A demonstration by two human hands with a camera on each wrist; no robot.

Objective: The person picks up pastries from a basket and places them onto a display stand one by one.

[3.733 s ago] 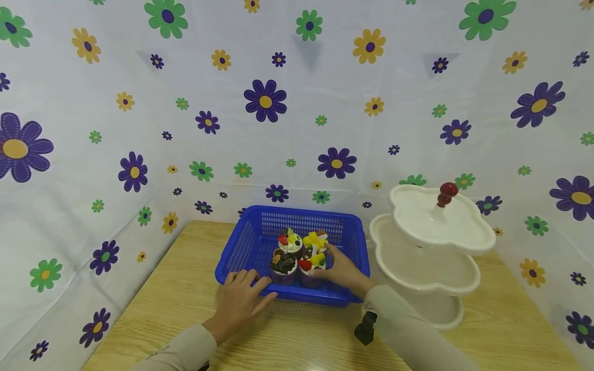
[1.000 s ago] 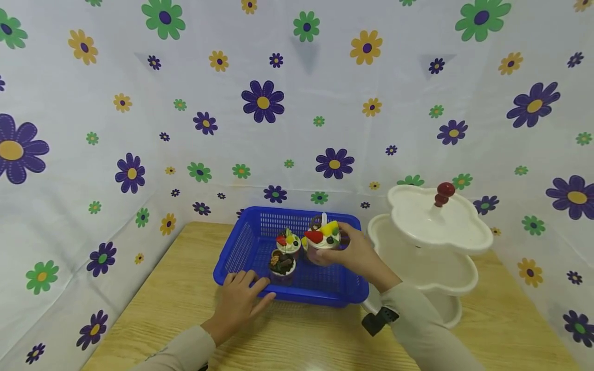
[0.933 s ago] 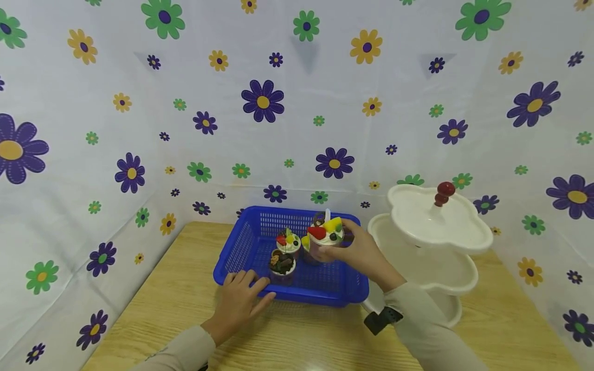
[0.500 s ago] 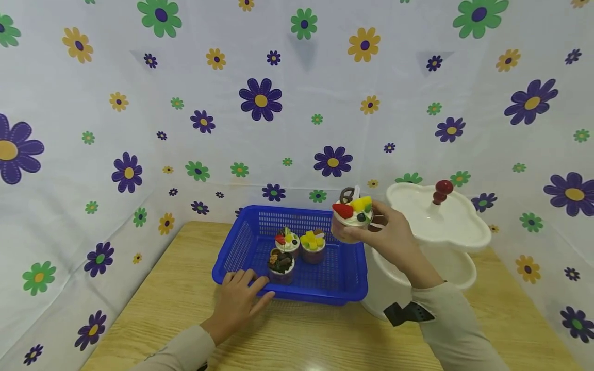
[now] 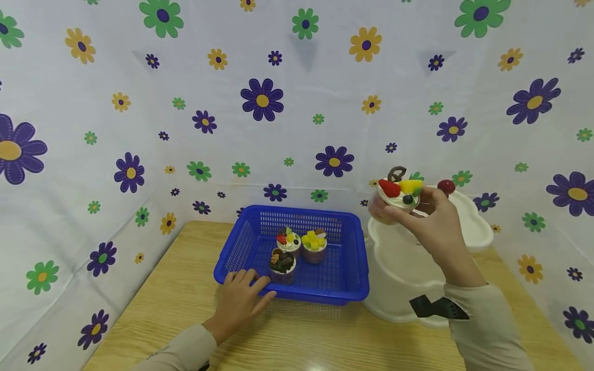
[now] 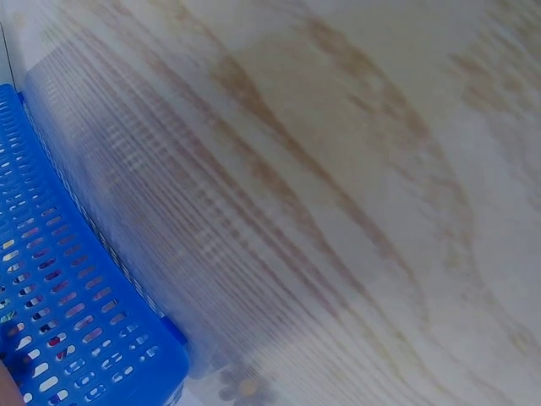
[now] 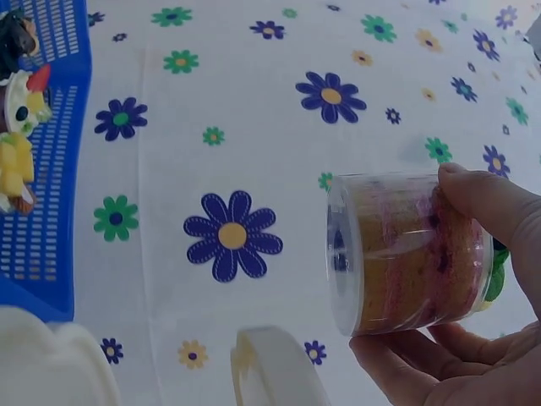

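Observation:
My right hand grips a clear cake cup by its sides, thumb in front and fingers behind. It is held in the air before the tiered stand. Cream, a strawberry, yellow fruit, a blueberry and a chocolate pretzel top it. Sponge and pink layers show through the wall of the cake cup in the right wrist view. My left hand rests on the near rim of the blue basket, fingers over the edge. Inside stand a chocolate-topped cup, a strawberry-topped cup and a yellow-fruit cup.
The white stand has stacked flower-shaped tiers and a red knob, partly behind my right hand. It stands right beside the basket on the wooden table. A flower-patterned cloth hangs behind and along the sides.
My right hand has lifted the pretzel-topped cake cup out of the basket and carried it up and right to the stand. The left hand has stayed on the rim.

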